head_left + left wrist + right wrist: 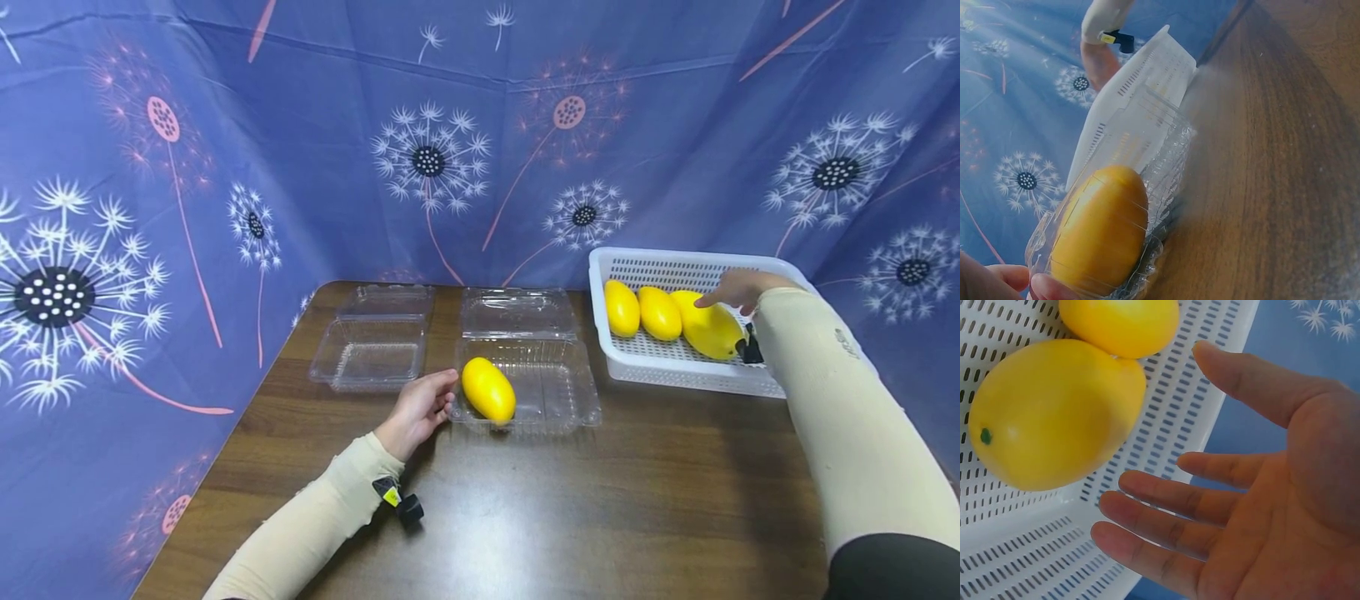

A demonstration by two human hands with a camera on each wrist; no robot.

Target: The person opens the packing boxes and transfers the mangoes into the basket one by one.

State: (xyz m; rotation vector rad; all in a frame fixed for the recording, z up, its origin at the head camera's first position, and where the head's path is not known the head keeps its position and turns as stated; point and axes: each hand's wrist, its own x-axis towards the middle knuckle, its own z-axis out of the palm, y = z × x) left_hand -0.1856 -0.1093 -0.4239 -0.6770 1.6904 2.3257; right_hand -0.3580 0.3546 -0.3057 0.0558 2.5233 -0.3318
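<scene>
My left hand (417,410) is at the left edge of a clear plastic container (551,387), and its fingertips pinch the rim. One yellow mango (488,390) lies tilted in that container's left half; the left wrist view shows it through the clear wall. Over the right part of a white plastic basket (697,380), my right hand (738,290) reaches in with spread fingers. The right wrist view shows the palm empty, close to a large mango (1054,415) with a green stem spot. Two more mangoes (622,308) sit left of it in the basket.
Left of the container stands a second clear container (378,354) with its lid folded back. The lid (517,312) of the nearer container also lies open behind it. A patterned blue cloth (315,167) hangs along the brown table's (600,500) back and left.
</scene>
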